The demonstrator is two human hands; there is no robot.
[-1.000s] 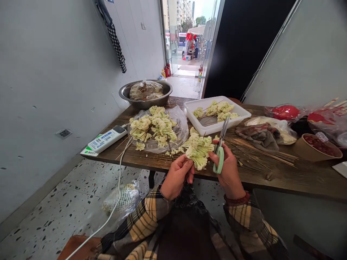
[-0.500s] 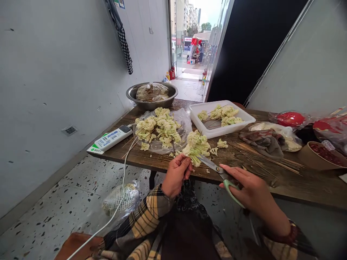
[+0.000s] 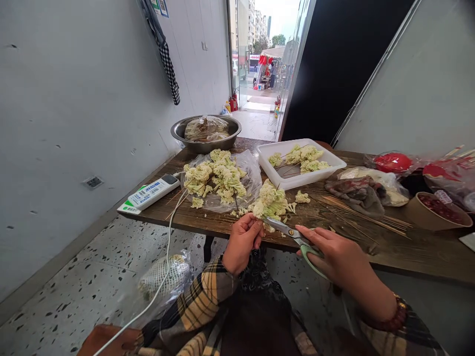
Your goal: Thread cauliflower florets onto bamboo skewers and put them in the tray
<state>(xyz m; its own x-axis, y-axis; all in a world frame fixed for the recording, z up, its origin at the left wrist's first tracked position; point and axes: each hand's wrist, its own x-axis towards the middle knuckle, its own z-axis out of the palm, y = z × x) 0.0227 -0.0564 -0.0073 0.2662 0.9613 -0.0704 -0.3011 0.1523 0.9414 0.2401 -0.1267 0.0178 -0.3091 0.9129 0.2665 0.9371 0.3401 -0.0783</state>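
Right grip [image 3: 339, 254] around scissors [image 3: 291, 232], left grip [image 3: 243, 242] pinching cauliflower [image 3: 270, 200], blades [image 3: 278, 226] lowered from upright

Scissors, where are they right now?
In the head view, right of centre, the scissors are in the right hand, their blades pointing left toward the cauliflower piece at the left hand.

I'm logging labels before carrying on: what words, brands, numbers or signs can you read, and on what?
None is clear enough to quote.
White corded device: blue print, too blurred.
Green-and-white card beneath it: markings too small.
Wall posters, top left: too small.
Street banner outside: pale marks, too small.
Pale tag by the paper bowl: any print too small.
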